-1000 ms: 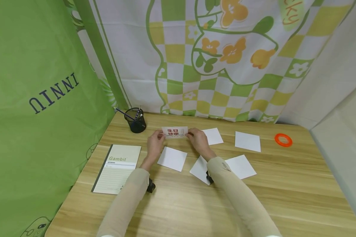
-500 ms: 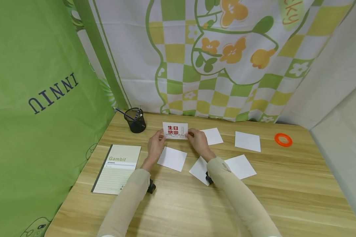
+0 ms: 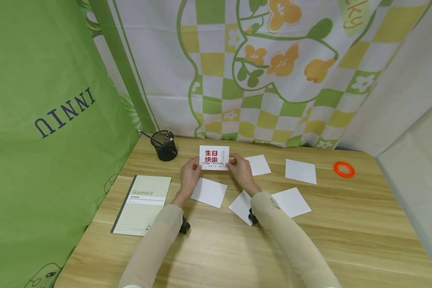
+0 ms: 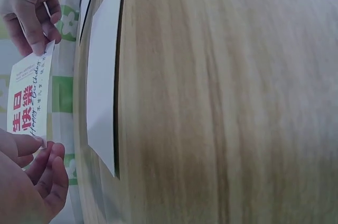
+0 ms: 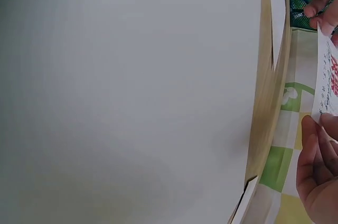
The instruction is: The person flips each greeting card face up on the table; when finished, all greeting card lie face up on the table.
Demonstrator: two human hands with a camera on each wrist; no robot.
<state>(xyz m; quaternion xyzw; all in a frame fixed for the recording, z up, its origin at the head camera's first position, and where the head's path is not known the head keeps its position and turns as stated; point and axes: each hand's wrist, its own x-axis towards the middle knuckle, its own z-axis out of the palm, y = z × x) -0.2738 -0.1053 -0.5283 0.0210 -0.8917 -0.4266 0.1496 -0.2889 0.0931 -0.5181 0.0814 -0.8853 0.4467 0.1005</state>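
Note:
A white birthday card (image 3: 214, 154) with red Chinese characters and "Happy Birthday" script is held up, its printed face toward me. My left hand (image 3: 189, 176) pinches the lower left corner between thumb and fingers. At the lower right corner, my right hand (image 3: 242, 171) pinches it the same way. The left wrist view shows the card (image 4: 29, 94) stretched between both hands, raised off the table. Nearest below it lies a blank white card (image 3: 209, 193). Another white card (image 3: 258, 165) lies just right of my right hand.
More white cards lie around: one card (image 3: 300, 171) at the back right, one (image 3: 293, 202) and another (image 3: 241, 208) near the right forearm. A notebook (image 3: 142, 204) is at left, a black mesh pen holder (image 3: 167, 152) behind it. An orange ring (image 3: 344, 169) sits far right.
The birthday card has tilted up from leaning back to facing me more fully, so more of its print shows. Both hands keep hold of its corners and barely move.

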